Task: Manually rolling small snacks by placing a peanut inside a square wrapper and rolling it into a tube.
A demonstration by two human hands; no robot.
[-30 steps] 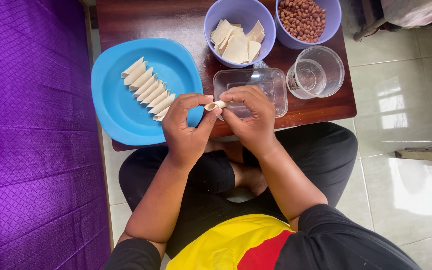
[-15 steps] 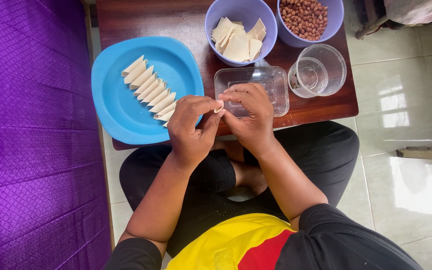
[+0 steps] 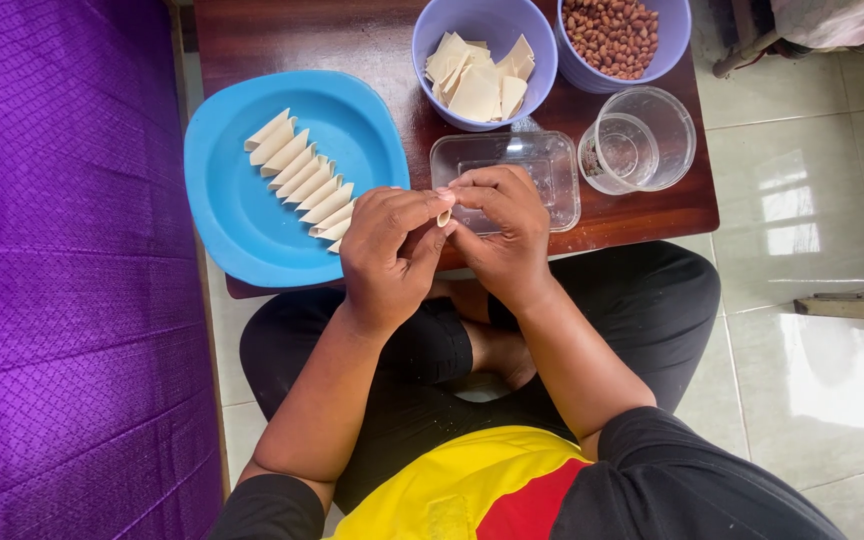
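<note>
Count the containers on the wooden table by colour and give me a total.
Round blue plastic plate: 1
Round purple plastic bowls, one with pastry squares, one with peanuts: 2
Clear containers, one rectangular plastic tub, one round cup: 2
Total: 5

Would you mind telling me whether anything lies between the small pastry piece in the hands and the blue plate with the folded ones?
Nothing visible does. Both hands, left and right, pinch the pastry piece just right of the blue plate; the row of folded pastries ends beside the left hand.
</note>
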